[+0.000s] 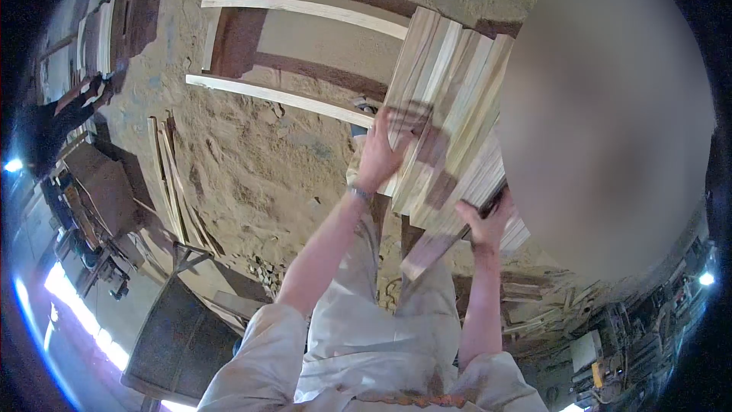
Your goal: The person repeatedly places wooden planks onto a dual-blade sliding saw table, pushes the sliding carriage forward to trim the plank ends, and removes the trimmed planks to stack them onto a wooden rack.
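Observation:
Pale wooden slats lie side by side in a slanting row in front of me. My left hand is at the left edge of this row, touching the slats; its fingertips are smeared by motion. Lower right, my right hand is closed around a wooden slat, thumb on the near side. That slat slants down towards my legs, its lower end blurred. Two long pale rails stretch left from under the row, joined at their far end by a crosspiece.
Thin strips lie on the dusty ground at left. A dark panel stands lower left, beside cluttered benches. Another person's dark sleeve shows at far left, near more timber. A large blurred patch hides the right side.

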The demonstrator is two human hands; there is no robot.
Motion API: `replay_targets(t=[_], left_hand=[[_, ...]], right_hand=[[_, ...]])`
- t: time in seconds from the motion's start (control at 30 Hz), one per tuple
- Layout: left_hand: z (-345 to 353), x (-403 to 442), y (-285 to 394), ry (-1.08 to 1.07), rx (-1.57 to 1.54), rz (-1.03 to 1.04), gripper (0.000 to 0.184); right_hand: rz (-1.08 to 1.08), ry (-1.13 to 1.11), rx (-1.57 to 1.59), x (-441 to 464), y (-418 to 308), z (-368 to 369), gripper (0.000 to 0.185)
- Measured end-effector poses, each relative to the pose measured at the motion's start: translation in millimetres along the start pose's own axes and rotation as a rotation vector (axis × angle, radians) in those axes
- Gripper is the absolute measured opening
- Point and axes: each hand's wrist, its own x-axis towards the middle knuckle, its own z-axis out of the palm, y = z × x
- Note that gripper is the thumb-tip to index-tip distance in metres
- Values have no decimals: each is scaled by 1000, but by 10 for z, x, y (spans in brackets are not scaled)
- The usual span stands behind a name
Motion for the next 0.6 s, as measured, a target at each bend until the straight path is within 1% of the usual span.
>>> replay_targets(t=[0.03, 0.13, 0.2, 0.23, 0.27, 0.3, 0.37, 0.4, 0.43, 0.47, 0.5, 0.53, 0.57, 0.6], left_hand=[[-30, -207, 121, 53, -84, 212, 98], [-316, -773, 600, -484, -838, 217, 109], [-532, -794, 651, -297, -610, 252, 113], [-614, -791, 619, -208, -496, 269, 115], [-654, -736, 531, -104, -415, 212, 115], [-675, -622, 415, -1, -331, 158, 114], [-682, -460, 414, 165, -89, 39, 115], [-701, -386, 481, 237, 68, -25, 117], [-574, -292, 316, 343, 240, 47, 120], [-476, -211, 310, 363, 193, 19, 120], [-324, -128, 311, 353, 272, -28, 119], [-150, -40, 304, 342, 353, -73, 117], [51, 27, 238, 335, 412, 41, 114], [246, 74, 195, 353, 508, 45, 108]], right_hand=[[-30, -183, 59, -29, -34, -2, 106], [238, -363, 485, -214, -374, 409, 93], [-229, -450, 279, -5, -139, 752, 79], [-294, -380, -38, 96, -316, 738, 82], [-346, -303, -356, 198, -493, 725, 85], [-339, -202, -379, 276, -620, 768, 92], [-350, 156, -945, 467, -632, 688, 105], [-376, 234, -1000, 607, -486, 670, 108], [-404, 309, -1055, 756, -233, 665, 110], [-432, 383, -1109, 850, -73, 663, 113], [-419, 370, -1144, 876, -22, 658, 117], [-424, 377, -1132, 891, -1, 656, 116], [-430, 380, -1118, 892, -3, 654, 116], [-439, 385, -1103, 883, -11, 653, 115]])
